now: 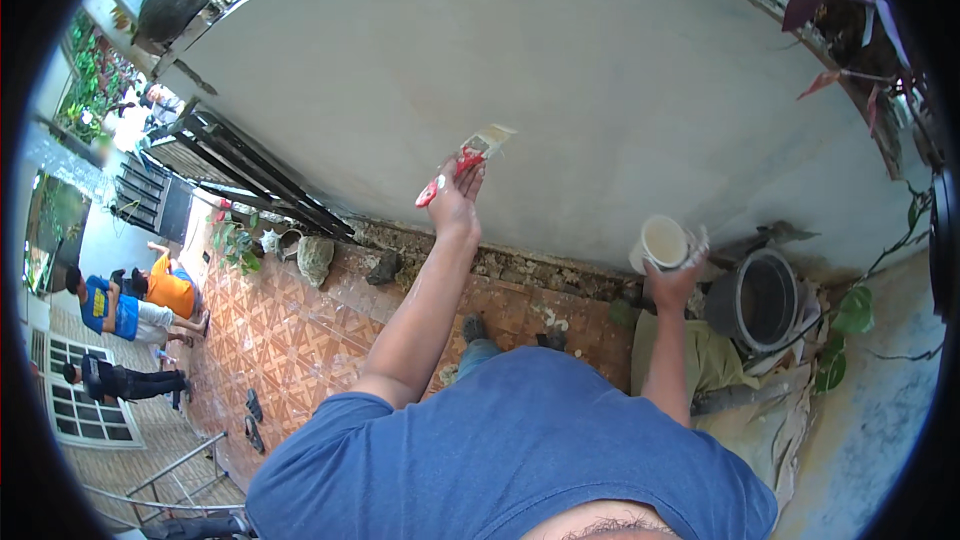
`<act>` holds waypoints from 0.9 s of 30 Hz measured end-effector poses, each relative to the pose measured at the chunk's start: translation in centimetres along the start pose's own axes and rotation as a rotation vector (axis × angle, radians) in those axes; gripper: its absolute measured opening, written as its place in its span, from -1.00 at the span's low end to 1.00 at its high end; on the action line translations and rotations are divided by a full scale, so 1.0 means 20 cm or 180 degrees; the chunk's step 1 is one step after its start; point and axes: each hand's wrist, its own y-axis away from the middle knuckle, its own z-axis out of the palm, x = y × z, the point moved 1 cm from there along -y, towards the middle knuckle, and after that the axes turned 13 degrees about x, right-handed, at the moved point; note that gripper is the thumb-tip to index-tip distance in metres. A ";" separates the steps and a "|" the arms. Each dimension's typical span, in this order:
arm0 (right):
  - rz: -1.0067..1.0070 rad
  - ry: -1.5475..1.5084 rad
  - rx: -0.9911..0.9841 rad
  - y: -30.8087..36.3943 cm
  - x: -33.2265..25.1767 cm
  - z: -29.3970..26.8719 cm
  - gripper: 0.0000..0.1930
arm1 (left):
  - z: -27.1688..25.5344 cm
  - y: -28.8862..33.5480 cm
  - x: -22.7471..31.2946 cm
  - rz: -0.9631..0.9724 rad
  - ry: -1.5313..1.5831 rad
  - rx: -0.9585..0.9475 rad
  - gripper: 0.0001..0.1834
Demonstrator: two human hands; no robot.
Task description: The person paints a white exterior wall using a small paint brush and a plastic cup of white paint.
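My left hand [458, 198] is raised in front of the pale grey wall [560, 70], its fingers closed round a paintbrush [488, 143]. The brush has a red handle smeared with white, and its pale bristles point up and to the right. Whether the bristle tips touch the wall, I cannot tell. On the right, lower down, my right hand [674, 278] grips a small white cup [664, 240] with its mouth facing up toward me. Pale stuff that looks like paint shows inside the cup and on my right fingers.
Beside my right hand stands a dark bucket [765, 300], near draped cloth [690, 355]. Stones [316, 260] and a potted plant [235, 240] line the wall's foot. A dark metal gate [255, 170] is at left. Several people are on the tiled floor [270, 340]; sandals [254, 420] lie there.
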 end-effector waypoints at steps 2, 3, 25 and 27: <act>-0.0035 0.0253 0.0289 -0.03 0.03 -0.07 0.04 | 0.10 -0.10 -0.01 0.0121 0.0094 0.0175 -0.71; -0.0082 0.0229 0.0288 -0.04 0.05 -0.11 0.04 | 0.16 -0.15 -0.02 0.0212 0.0083 0.0184 -0.73; 0.0109 0.0376 0.0810 -0.11 0.21 -0.34 -0.03 | 0.33 -0.42 -0.04 0.1275 0.0530 0.0314 -0.86; 0.0282 0.0325 0.0786 -0.12 0.21 -0.34 -0.03 | 0.16 -0.45 -0.20 0.1104 0.0390 0.0460 -0.88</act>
